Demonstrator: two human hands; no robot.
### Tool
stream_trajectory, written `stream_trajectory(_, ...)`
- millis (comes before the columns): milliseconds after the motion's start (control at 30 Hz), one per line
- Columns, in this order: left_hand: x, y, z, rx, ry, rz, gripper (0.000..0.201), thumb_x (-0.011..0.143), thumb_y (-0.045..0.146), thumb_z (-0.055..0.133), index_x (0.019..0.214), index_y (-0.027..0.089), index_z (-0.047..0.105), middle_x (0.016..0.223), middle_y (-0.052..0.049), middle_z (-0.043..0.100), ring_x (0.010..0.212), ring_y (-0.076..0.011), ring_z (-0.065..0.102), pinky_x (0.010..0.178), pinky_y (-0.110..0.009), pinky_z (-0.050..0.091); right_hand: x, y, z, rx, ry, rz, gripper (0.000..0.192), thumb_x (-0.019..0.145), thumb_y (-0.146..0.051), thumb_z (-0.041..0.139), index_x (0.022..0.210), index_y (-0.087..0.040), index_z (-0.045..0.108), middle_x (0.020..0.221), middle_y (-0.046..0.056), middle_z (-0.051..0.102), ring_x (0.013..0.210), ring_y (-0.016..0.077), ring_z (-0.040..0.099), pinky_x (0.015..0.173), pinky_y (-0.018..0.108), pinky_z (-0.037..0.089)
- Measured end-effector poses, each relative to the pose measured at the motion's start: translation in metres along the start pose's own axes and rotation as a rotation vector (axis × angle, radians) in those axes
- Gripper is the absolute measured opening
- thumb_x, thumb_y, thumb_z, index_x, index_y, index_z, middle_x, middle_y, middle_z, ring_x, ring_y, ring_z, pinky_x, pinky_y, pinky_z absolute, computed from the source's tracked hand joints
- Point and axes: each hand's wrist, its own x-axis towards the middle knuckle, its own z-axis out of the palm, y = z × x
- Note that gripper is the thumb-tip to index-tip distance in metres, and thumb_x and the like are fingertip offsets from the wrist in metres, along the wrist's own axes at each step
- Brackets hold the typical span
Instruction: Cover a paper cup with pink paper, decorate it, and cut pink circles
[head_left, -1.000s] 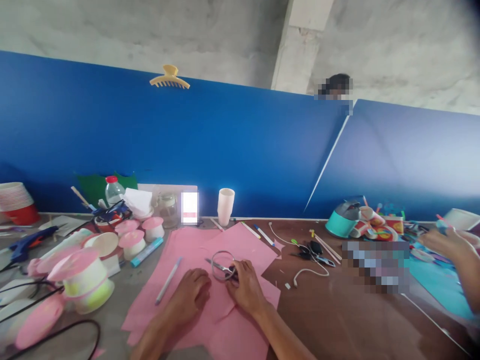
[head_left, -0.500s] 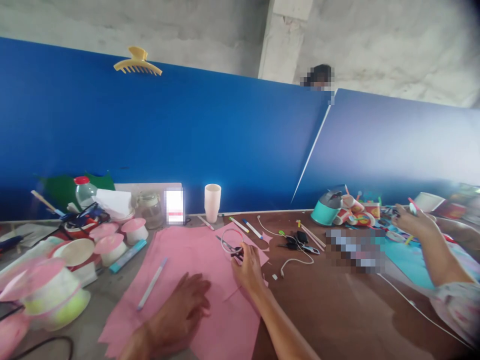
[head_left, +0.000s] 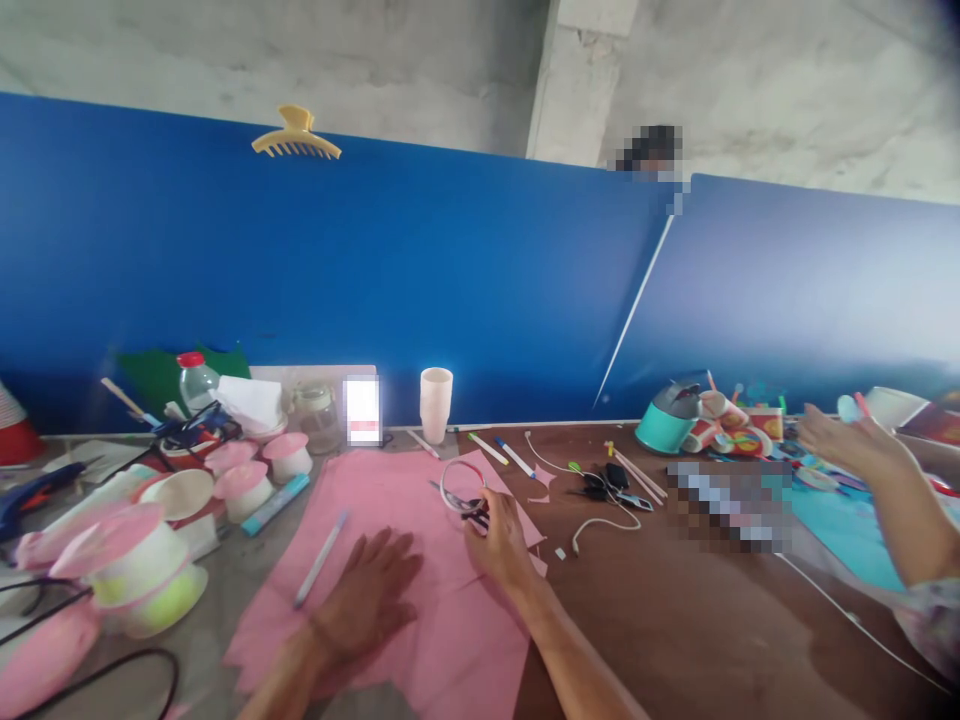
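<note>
My left hand (head_left: 369,590) lies flat on pink sheets of paper (head_left: 439,625), fingers spread, holding nothing. To its right, my right hand (head_left: 499,540) is closed around the dark handles of a pair of scissors (head_left: 474,512), whose blades point away to the left over the paper. A thin white and red hoop (head_left: 444,488) surrounds the scissors near my fingers; whether my fingers also grip it I cannot tell. A white marker (head_left: 321,558) rests on the paper left of my left hand. Thin cuts or strips show at the paper's right edge.
White cups with pink tops (head_left: 244,490), a blue marker box (head_left: 276,503) and a glass jar (head_left: 315,415) crowd the left. Stacked white cups (head_left: 435,405) stand behind the paper. Keys (head_left: 611,485) and a cable lie right. A co-worker's hand (head_left: 855,440) is at far right.
My left hand has flattened, its fingers now spread on the paper. My right hand keeps the scissors in about the same place. The whole view has shifted slightly; the co-worker's hand has moved.
</note>
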Motion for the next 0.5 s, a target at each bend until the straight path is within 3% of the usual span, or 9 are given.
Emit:
stream_trajectory(133,-0.001,0.005,-0.015,-0.041,-0.093,-0.076,0.044,0.097,0.050,0.058,0.136,0.034,0.069,0.162,-0.006,0.051,0.152,-0.0426,0.039,0.123,-0.071,0.026,0.002,0.003,-0.004,-0.103,-0.146,0.074,0.042,0.073,-0.008,0.060,0.114,-0.017,0.062,0.095,0.010,0.073,0.094,0.0292,0.066,0.085,0.042,0.056)
stream_trajectory(267,0.001,0.007,-0.023,-0.086,-0.029,-0.116,0.028,0.099,0.033,0.053,0.114,0.030,0.077,0.143,-0.005,0.070,0.146,-0.0365,0.049,0.125,-0.067,0.025,0.006,0.005,-0.012,-0.270,-0.242,0.120,0.038,0.074,-0.010,0.063,0.111,-0.017,0.066,0.094,0.010,0.075,0.095,0.0309,0.067,0.093,0.045,0.051)
stream_trajectory(367,0.002,0.007,-0.017,-0.106,0.048,-0.110,0.031,0.099,0.033,0.053,0.121,0.029,0.075,0.141,-0.007,0.071,0.141,-0.0342,0.055,0.125,-0.064,0.028,0.007,0.003,-0.017,-0.323,-0.210,0.123,0.041,0.079,-0.014,0.065,0.120,-0.019,0.066,0.103,0.011,0.076,0.102,0.0328,0.066,0.098,0.048,0.048)
stream_trajectory(500,-0.001,0.004,-0.005,-0.070,0.057,-0.148,0.041,0.098,0.032,0.054,0.136,0.028,0.069,0.157,-0.009,0.057,0.148,-0.0362,0.048,0.124,-0.063,0.033,0.008,-0.001,-0.018,-0.279,-0.150,0.121,0.041,0.081,-0.013,0.065,0.122,-0.020,0.065,0.102,0.011,0.076,0.101,0.0319,0.066,0.095,0.046,0.048)
